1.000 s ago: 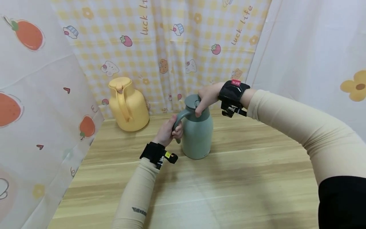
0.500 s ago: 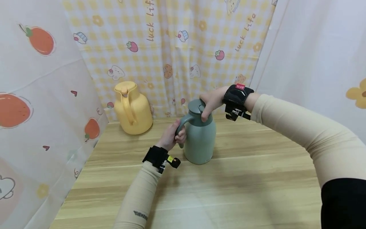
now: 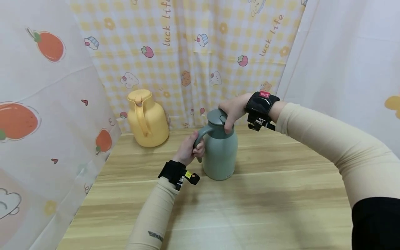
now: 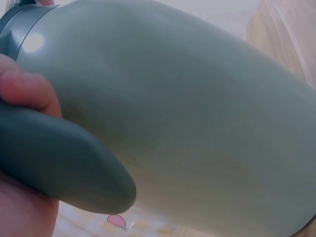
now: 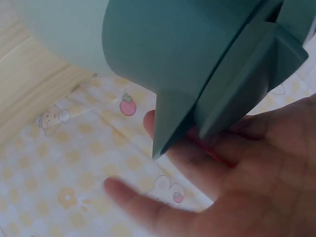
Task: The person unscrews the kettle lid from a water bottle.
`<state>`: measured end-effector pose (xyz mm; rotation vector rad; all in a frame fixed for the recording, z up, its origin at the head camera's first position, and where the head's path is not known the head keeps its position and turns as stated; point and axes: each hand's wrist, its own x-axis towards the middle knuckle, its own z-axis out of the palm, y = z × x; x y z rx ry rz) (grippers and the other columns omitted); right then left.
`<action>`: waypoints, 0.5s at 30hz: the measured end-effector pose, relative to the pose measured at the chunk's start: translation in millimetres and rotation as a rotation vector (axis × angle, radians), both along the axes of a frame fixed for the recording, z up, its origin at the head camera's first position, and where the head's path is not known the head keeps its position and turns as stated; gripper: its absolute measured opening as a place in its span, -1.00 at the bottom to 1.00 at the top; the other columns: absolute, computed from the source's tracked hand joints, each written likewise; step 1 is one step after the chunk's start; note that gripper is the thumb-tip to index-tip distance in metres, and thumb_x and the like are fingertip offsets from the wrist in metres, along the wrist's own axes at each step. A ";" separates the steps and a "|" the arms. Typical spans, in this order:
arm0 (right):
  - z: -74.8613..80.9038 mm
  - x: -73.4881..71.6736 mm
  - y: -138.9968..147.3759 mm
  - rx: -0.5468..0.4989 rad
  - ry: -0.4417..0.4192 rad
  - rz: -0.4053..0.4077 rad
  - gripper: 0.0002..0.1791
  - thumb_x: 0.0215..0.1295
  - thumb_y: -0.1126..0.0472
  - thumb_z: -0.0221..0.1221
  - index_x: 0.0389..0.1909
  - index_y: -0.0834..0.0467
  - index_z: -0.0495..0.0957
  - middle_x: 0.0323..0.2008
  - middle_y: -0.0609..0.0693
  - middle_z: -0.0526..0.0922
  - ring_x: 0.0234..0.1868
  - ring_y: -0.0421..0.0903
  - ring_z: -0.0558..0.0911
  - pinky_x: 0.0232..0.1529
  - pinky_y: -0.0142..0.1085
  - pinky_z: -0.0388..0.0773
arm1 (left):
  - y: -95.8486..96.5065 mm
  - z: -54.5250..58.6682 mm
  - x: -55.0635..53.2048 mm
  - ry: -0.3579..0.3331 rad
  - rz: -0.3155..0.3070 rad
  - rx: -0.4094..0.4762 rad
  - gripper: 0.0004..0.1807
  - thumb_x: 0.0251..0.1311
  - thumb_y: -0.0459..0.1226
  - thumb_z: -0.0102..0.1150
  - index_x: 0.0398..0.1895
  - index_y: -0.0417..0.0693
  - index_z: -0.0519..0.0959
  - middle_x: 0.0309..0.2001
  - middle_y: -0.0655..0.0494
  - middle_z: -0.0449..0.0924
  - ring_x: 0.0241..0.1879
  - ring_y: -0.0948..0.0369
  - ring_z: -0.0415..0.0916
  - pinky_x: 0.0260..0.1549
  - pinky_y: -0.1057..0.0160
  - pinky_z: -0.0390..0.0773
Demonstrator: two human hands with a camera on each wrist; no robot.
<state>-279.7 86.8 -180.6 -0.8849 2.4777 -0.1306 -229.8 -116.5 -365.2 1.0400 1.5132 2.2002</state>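
Nothing's really changed this past second but the view, so I'm still just holding the green jug [image 3: 220, 156] mid-frame, long axis upright, handle [image 3: 204, 131] toward frame left with my left hand [image 3: 189, 149] curled round it, right hand [image 3: 235, 110] fingers [image 5: 153, 213] spread around the spout [image 5: 172, 123] (thumb pinching or not, can't tell).

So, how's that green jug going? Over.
Left grip holds green jug by handle. Right grip at its spout. Jug upright on table. Yellow jug apart, not in the way.
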 end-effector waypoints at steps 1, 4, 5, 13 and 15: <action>-0.1 0.7 1.3 -0.004 0.000 -0.002 -0.36 -0.09 0.10 0.41 -0.05 0.26 0.31 -0.20 0.06 0.43 -0.22 -0.05 0.38 -0.23 -0.27 0.35 | 1.4 0.0 -0.3 -0.002 0.003 0.002 -0.39 0.40 0.24 -0.30 -0.73 0.12 0.25 -0.78 0.28 0.15 -0.79 0.25 -0.01 -0.73 0.27 0.04; -0.4 5.2 1.7 0.014 0.028 -0.023 -0.51 0.03 -0.07 0.38 -0.35 0.17 0.34 -0.43 -0.05 0.34 -0.43 -0.13 0.29 -0.38 -0.32 0.25 | 3.9 -0.5 -1.0 -0.003 0.015 0.010 -0.40 0.42 0.22 -0.31 -0.74 0.14 0.24 -0.78 0.30 0.15 -0.79 0.26 -0.04 -0.74 0.28 0.02; -1.2 7.2 0.7 0.023 0.042 -0.024 -0.49 0.07 -0.15 0.34 -0.47 0.13 0.31 -0.52 -0.09 0.27 -0.50 -0.15 0.24 -0.43 -0.33 0.20 | 4.0 -1.1 -1.0 -0.004 0.022 0.011 -0.40 0.42 0.22 -0.32 -0.74 0.14 0.24 -0.78 0.30 0.14 -0.80 0.26 -0.05 -0.74 0.27 0.00; -8.0 23.0 -9.6 0.146 0.143 -0.076 -0.31 -0.04 -0.46 0.25 -0.65 -0.01 0.14 -0.59 -0.14 0.08 -0.54 -0.18 0.16 -0.41 -0.31 0.15 | 1.4 -4.3 -0.4 -0.017 0.040 0.001 -0.40 0.42 0.22 -0.33 -0.73 0.14 0.27 -0.78 0.32 0.18 -0.79 0.26 -0.03 -0.69 0.18 -0.05; -6.7 21.8 -8.4 0.127 0.120 -0.088 -0.33 -0.02 -0.39 0.30 -0.64 0.00 0.14 -0.59 -0.12 0.07 -0.53 -0.16 0.13 -0.39 -0.30 0.12 | 1.2 -2.9 -1.3 -0.014 0.037 0.001 -0.41 0.42 0.22 -0.34 -0.72 0.15 0.27 -0.78 0.33 0.18 -0.79 0.27 -0.03 -0.68 0.18 -0.06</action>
